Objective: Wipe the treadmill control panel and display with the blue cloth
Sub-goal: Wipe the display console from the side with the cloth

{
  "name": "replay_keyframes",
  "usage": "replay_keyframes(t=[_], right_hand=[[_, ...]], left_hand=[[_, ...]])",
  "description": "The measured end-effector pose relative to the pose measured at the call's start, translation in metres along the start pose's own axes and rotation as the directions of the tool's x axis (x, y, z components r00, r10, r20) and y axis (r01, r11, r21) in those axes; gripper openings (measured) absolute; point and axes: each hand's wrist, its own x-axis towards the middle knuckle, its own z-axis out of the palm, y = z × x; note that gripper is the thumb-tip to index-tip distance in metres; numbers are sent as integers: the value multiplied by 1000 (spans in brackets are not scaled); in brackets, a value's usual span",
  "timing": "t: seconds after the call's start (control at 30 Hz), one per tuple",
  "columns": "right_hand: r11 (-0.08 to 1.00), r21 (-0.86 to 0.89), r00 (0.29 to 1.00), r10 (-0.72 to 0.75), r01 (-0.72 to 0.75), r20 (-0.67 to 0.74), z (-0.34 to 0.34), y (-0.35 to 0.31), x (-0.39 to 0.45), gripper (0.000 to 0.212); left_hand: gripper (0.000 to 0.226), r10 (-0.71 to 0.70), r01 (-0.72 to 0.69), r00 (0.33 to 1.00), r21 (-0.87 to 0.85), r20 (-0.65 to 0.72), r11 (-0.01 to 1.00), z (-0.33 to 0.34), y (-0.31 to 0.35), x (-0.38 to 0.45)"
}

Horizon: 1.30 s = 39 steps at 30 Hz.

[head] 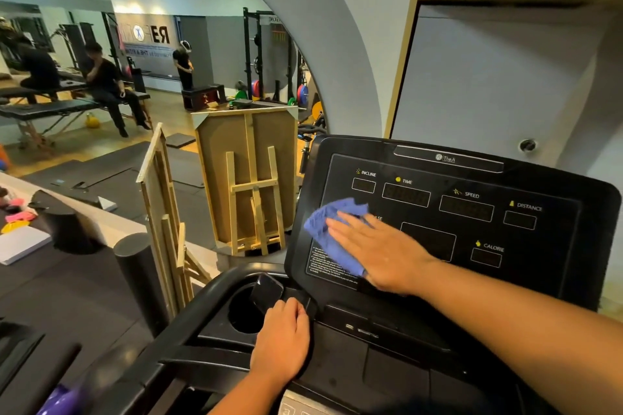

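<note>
On the black treadmill display panel (472, 212), flat right hand (381, 249) presses the crumpled blue cloth (332, 232) mid-wipe; next sweep should go rightward across untouched readouts.

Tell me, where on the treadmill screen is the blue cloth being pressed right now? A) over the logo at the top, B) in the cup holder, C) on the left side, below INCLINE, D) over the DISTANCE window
C: the right hand presses the blue cloth flat on the display's left side, just below the INCLINE label.
</note>
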Motion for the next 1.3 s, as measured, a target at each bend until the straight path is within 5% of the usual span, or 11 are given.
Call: replay_keyframes(t=[0.2,0.33,0.67,0.93,1.1,1.3], right_hand=[[935,31,925,353,-352,-139,-42,73,22,82],[873,89,856,488,-480,-170,-33,63,18,80],[996,-26,996,85,-85,-10,1,13,-41,80],[896,58,887,444,-440,-126,-37,62,4,82],[981,35,977,194,-192,-90,3,-10,-19,84],[989,135,998,-62,57,32,42,-77,-41,74]], left_hand=[[22,8,-8,1000,3,-2,1000,2,-2,1],[22,15,-16,1000,-6,-11,1000,3,-4,2],[22,27,-27,1000,-11,-15,1000,3,-3,1],[21,16,-16,1000,-15,-2,1000,3,-4,3],[21,16,-16,1000,-14,-3,1000,3,-5,4],[21,28,-28,999,-20,-34,999,6,-7,3]])
